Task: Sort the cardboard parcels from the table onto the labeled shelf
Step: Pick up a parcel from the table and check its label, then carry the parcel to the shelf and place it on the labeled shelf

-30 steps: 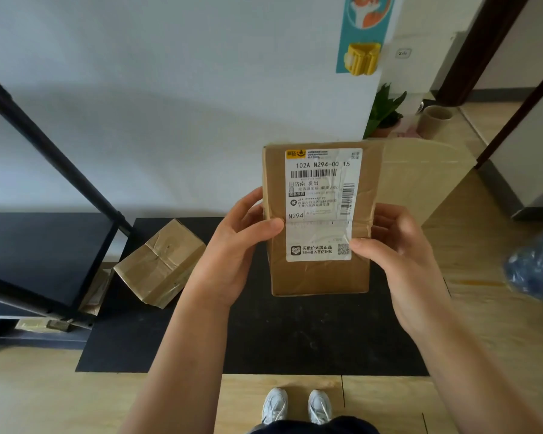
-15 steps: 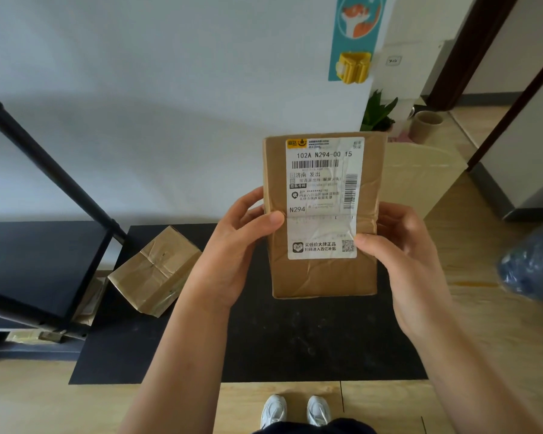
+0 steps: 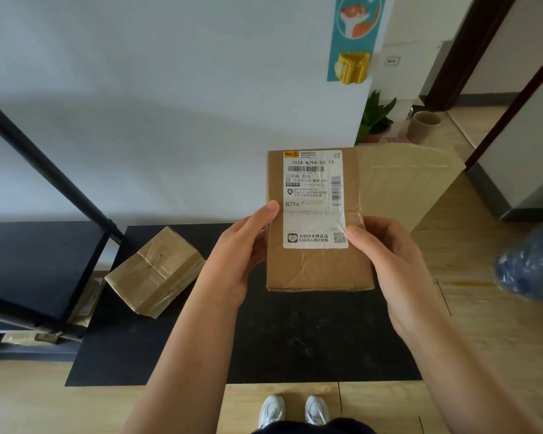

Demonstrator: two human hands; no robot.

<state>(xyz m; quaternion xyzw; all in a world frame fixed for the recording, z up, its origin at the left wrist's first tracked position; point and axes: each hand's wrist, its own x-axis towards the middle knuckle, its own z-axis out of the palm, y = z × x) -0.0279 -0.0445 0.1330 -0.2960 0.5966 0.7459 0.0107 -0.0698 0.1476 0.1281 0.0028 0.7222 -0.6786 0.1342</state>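
Observation:
I hold a brown cardboard parcel (image 3: 317, 267) upright in front of me, its white shipping label reading N294 facing me. My left hand (image 3: 235, 258) grips its left edge, thumb on the front face. My right hand (image 3: 386, 258) grips the right edge, thumb on the label's lower corner. A second taped cardboard parcel (image 3: 156, 270) lies tilted on the black table (image 3: 295, 339) to the left. The black metal shelf (image 3: 38, 261) stands at the far left.
A large pale cardboard box (image 3: 411, 183) stands behind the held parcel. A blue plastic bag (image 3: 530, 261) lies on the wooden floor at right. A potted plant (image 3: 375, 120) and a cardboard tube (image 3: 425, 125) sit by the wall corner. More cardboard lies under the shelf.
The parcel stays held in both hands with the same grip. It has tipped slightly, and the view has shifted a little.

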